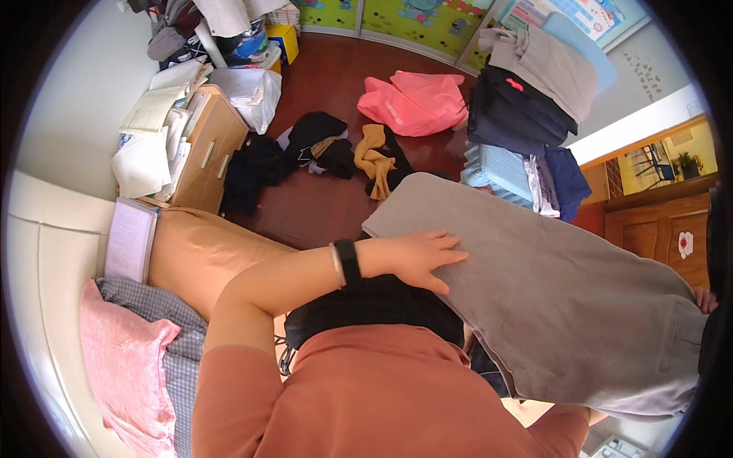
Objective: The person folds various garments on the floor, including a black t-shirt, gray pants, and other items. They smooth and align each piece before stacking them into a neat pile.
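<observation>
A pair of folded grey trousers [534,282] stretches from the middle of the head view to its right rim, in front of my body. My left hand [424,258] lies flat near the narrower left end, fingers spread and pressed on the cloth. At the waist end, fingers of my right hand [706,300] curl at the edge of the trousers; most of that hand is hidden by cloth and the dark rim. My right forearm passes underneath the trousers.
Folded clothes [527,91] are stacked at the back right, above a light blue textured item [496,172]. A pink cloth [412,103] and dark garments [317,145] lie beyond my left hand. Left are a wooden cabinet [217,145] with papers and a pink pillow [126,362].
</observation>
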Demonstrator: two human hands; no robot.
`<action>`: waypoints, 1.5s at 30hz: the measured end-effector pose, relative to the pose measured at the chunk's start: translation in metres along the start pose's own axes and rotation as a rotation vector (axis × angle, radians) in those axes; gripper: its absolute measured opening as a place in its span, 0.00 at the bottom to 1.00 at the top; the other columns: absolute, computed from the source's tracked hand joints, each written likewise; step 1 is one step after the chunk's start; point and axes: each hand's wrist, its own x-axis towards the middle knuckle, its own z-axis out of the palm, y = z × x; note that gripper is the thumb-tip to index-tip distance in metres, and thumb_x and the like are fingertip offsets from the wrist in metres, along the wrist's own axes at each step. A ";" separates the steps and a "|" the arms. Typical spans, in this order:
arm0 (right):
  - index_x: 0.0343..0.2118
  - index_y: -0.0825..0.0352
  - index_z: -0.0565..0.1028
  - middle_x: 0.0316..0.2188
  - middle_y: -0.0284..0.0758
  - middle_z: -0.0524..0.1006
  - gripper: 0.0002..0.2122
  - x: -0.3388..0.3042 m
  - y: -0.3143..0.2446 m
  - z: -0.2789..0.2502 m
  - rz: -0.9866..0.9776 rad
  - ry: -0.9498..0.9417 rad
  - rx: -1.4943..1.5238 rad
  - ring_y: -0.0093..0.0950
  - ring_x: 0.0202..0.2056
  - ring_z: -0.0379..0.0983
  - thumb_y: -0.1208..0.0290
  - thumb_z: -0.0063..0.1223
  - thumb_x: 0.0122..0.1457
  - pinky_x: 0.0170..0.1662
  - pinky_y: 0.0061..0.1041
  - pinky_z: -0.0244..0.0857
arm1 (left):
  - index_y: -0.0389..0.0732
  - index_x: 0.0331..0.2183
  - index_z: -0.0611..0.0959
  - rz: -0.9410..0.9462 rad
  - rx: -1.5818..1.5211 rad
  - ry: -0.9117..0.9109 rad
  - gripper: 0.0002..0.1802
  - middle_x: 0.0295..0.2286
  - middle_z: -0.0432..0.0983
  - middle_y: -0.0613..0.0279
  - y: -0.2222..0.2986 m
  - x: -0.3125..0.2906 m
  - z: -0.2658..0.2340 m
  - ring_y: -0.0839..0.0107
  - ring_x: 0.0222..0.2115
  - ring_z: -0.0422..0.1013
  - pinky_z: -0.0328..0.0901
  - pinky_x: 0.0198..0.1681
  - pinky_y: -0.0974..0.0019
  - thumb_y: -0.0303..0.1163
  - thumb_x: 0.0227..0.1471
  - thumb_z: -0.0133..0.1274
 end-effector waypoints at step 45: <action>0.48 0.71 0.68 0.40 0.34 0.73 0.21 0.001 -0.394 0.154 -0.927 -0.380 0.758 0.21 0.40 0.69 0.63 0.52 0.55 0.43 0.19 0.62 | 0.33 0.52 0.64 -0.460 0.473 1.404 0.31 0.42 0.68 0.48 -0.070 -0.159 -0.181 0.61 0.43 0.65 0.58 0.48 0.61 0.39 0.51 0.50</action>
